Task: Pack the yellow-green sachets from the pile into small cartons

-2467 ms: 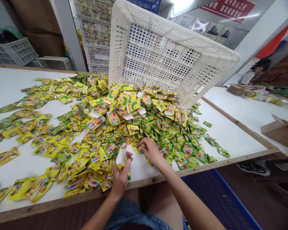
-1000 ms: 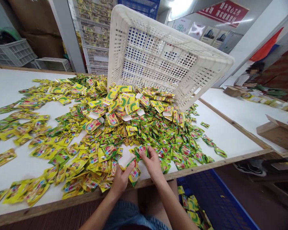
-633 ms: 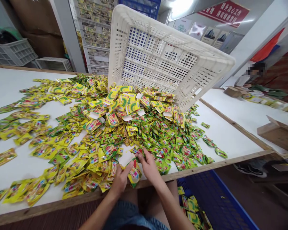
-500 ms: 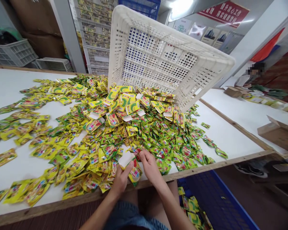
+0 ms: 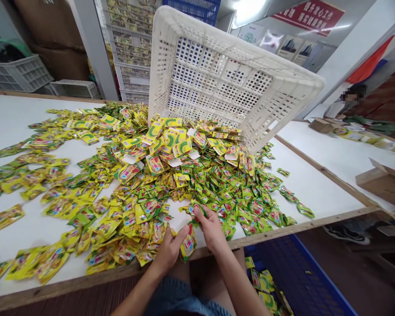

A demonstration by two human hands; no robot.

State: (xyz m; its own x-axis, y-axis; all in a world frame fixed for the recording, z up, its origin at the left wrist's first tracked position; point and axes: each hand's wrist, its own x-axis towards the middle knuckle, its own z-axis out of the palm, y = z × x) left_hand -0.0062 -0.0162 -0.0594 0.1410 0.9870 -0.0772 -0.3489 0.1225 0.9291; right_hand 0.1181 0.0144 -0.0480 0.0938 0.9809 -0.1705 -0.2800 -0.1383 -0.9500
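Note:
My left hand (image 5: 171,249) is closed around a small yellow-and-green printed carton (image 5: 188,246), its white end flap up, near the table's front edge. Just above and to the right of the carton, my right hand (image 5: 211,229) pinches a small green and yellow sachet (image 5: 193,207) between thumb and fingers. Whether it holds more than one is hidden. Around both hands lies a broad heap of loose sachets, with yellow ones (image 5: 128,224) to the left and green ones (image 5: 246,206) to the right. Several flat cartons (image 5: 154,165) rest on top of the heap.
A white plastic crate (image 5: 237,26) lies tipped on its side behind the heap. Below the table's wooden front edge, at right, a blue crate (image 5: 303,267) holds filled cartons (image 5: 265,281). An open cardboard box (image 5: 382,184) stands on the right-hand table; a person (image 5: 340,107) is beyond.
My right hand has moved slightly up and right, away from the carton's mouth, with the sachet at its fingertips. The carton has shifted a little right and its white flap shows less.

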